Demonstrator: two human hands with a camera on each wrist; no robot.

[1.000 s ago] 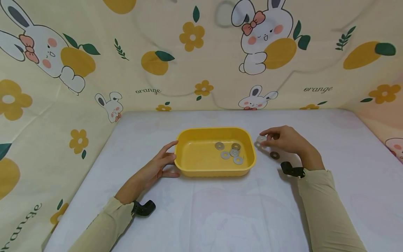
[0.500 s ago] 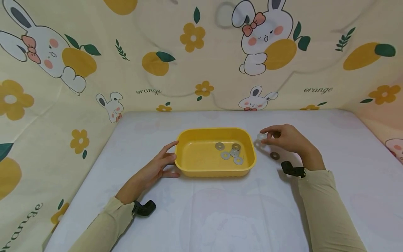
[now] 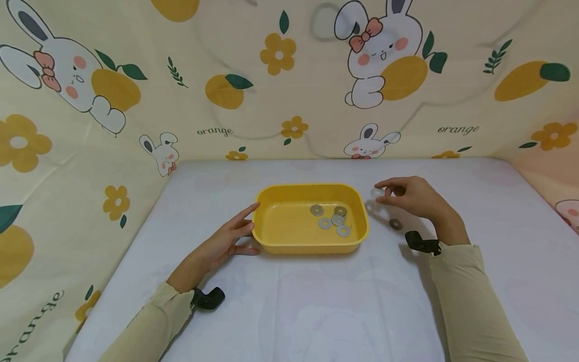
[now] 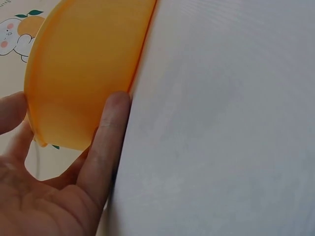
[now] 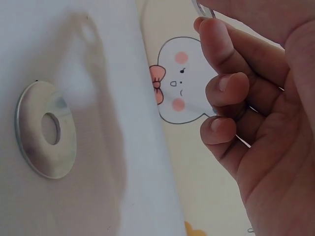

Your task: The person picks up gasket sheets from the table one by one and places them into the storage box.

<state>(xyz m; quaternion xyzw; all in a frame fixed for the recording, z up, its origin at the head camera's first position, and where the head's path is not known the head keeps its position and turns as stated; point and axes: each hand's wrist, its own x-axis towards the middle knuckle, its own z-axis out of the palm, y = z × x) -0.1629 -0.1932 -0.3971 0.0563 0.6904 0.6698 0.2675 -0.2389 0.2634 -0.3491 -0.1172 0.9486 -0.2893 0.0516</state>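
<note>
My right hand (image 3: 413,197) pinches a metal washer (image 3: 376,192) between thumb and fingertips, raised above the table just right of the tray. In the right wrist view only a sliver of that washer shows, at the top. Below this hand a second washer (image 3: 395,224) lies flat on the table. The yellow plastic tray (image 3: 309,249) stands in the middle, with several flat washers (image 3: 343,231) on the right side of its floor. At the tray's left end, my left hand (image 3: 221,241) rests extended fingers against the rim and outer wall.
White cloth covers the table (image 3: 316,301). A cream curtain (image 3: 253,55) printed with rabbits and oranges rises behind it and along the sides. Each wrist carries a small black camera (image 3: 208,298).
My right hand has risen slightly, lifting the pinched washer a little farther from the table. The left hand and tray hold their places; the whole view shifts slightly.
</note>
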